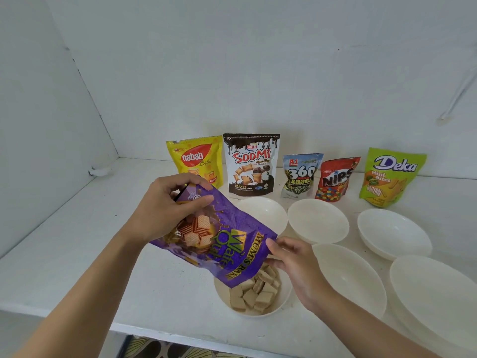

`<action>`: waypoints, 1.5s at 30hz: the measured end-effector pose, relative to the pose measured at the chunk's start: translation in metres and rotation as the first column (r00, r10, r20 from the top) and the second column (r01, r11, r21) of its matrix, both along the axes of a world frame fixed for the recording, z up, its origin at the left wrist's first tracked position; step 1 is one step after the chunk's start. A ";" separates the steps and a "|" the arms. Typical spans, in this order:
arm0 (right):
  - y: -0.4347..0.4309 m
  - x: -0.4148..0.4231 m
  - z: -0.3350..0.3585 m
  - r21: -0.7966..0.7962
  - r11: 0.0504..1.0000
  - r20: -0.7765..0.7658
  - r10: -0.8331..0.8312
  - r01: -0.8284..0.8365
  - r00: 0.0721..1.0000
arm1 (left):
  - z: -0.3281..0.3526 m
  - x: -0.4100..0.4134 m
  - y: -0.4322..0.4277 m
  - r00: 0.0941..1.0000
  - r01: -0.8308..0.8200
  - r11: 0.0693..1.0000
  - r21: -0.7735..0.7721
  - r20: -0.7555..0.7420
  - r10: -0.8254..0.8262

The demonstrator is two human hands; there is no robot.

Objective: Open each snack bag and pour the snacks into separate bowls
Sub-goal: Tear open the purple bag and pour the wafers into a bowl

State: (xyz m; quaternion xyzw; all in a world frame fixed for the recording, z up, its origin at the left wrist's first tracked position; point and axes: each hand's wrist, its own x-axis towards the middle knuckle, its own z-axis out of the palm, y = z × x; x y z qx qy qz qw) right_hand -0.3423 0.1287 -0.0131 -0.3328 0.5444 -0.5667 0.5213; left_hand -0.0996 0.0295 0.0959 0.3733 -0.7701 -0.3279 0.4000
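Observation:
A purple wafer bag [232, 241] is tipped upside down over a cream bowl [224, 297] near the shelf's front edge. Square wafer pieces [255, 293] lie heaped in that bowl under the bag's mouth. My left hand [165, 210] grips the bag's raised bottom end. My right hand [291, 257] pinches the bag's lower right corner by its opening. Five more bags stand along the back wall: yellow Nabati [198, 161], Soomi [250, 164], 360 Kuaci [299, 174], red Nips [335, 179] and green Deka [389, 177].
Several empty cream bowls lie to the right: one behind the purple bag [268, 213], one in the middle [317, 220], one further right [392, 233] and two large ones nearer me [353, 277], [436, 298]. The white shelf's front edge [154, 329] runs below the filled bowl.

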 end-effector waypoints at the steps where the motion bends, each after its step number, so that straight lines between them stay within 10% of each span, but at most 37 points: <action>1: 0.000 0.000 0.001 -0.012 1.000 0.012 -0.019 0.019 1.000 | 0.000 -0.001 0.000 1.000 0.004 1.000 0.016 -0.011 -0.004; 26: 0.000 -0.003 0.017 -0.190 0.974 0.103 -0.109 0.127 0.989 | -0.025 0.008 -0.003 0.986 -0.033 0.978 0.207 -0.155 0.066; 45: -0.004 -0.014 0.006 -0.172 0.985 0.029 -0.016 0.021 0.999 | 0.008 -0.007 -0.003 0.960 0.217 0.954 0.206 0.133 -0.247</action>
